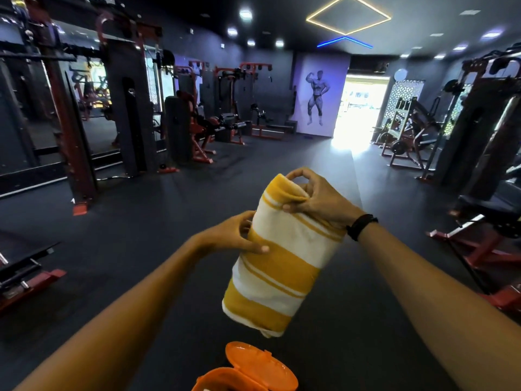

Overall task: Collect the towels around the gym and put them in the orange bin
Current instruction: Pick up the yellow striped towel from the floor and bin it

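Down at the very bottom edge, orange bin [225, 380] with its flip lid [260, 365] standing open, interior barely in view. Directly above it, hanging in the air, a yellow-and-white striped towel [282, 258], folded or rolled into a thick bundle, lower end dangling just over the lid and not yet inside. Held at both sides: left hand [234, 235] pressing the bundle's left flank, thumb laid flat across a yellow stripe, fingers curled toward the cloth behind; right hand [313, 198] up at the top corner, thumb and fingers pinching the yellow fold, dark band [361, 227] on that wrist. Looks like the drop-off step for this towel, carried over and lined up above the opening. Next move, by the look of it: lower the bundle straight down past the lid, keep it compact so it clears the rim, then let go; any loose end could snag the lid or spill over the side. Beyond the hands, dark rubber floor [169, 221], matte and bare through the middle aisle. Red-framed benches near left and right, cable racks and mirrors along the left wall, more red machines further back. Far end: bodybuilder mural [317, 97], bright doorway [363, 108] glaring white, ceiling spots and a yellow light square overhead. No other towels spotted from here.
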`<state>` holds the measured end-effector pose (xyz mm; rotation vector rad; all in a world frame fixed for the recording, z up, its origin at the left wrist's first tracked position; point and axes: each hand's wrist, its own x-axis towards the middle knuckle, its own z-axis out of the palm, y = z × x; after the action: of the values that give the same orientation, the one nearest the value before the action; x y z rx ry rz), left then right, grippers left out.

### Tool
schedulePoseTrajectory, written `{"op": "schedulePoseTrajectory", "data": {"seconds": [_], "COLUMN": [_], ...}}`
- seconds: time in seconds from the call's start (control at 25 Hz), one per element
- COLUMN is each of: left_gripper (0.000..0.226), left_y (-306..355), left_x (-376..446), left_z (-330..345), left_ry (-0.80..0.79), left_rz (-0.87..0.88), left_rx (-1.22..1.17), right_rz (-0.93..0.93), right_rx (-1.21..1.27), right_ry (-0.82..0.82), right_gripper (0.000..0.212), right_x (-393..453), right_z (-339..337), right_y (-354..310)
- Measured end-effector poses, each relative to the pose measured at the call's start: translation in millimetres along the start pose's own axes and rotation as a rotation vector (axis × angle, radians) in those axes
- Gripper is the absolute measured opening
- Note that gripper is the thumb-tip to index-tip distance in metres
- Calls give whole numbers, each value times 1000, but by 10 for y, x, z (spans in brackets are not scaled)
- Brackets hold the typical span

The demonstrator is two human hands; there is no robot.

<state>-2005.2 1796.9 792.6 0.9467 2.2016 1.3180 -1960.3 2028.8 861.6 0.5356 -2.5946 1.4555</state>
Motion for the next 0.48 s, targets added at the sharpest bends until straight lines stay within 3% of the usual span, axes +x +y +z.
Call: {"op": "schedulePoseTrajectory", "data": {"seconds": [0.16,0.24,0.32,0.4,0.48], "left_gripper": [68,65,60,71,80], "left_y": [-25,-95,-135,-121,-100], "left_x": [175,191,184,172,190], "left_z": [324,337,303,263,226], "left_ry": [237,352,455,524,521], "left_rz": [118,80,16,-59,-122], "left_rx": [1,-84,-229,-418,-556], "right_rz": [-34,-69,-10,179,374], "right_rx": [-124,-303,-414,-234,154], "right_ry": [31,193,359,342,112], "right_gripper": [54,59,84,123,142], "right_x": [-12,-51,-122,-237,-369], "right_z": [13,-5,-21,-3,61], "right_y": [1,80,256,454,632]}}
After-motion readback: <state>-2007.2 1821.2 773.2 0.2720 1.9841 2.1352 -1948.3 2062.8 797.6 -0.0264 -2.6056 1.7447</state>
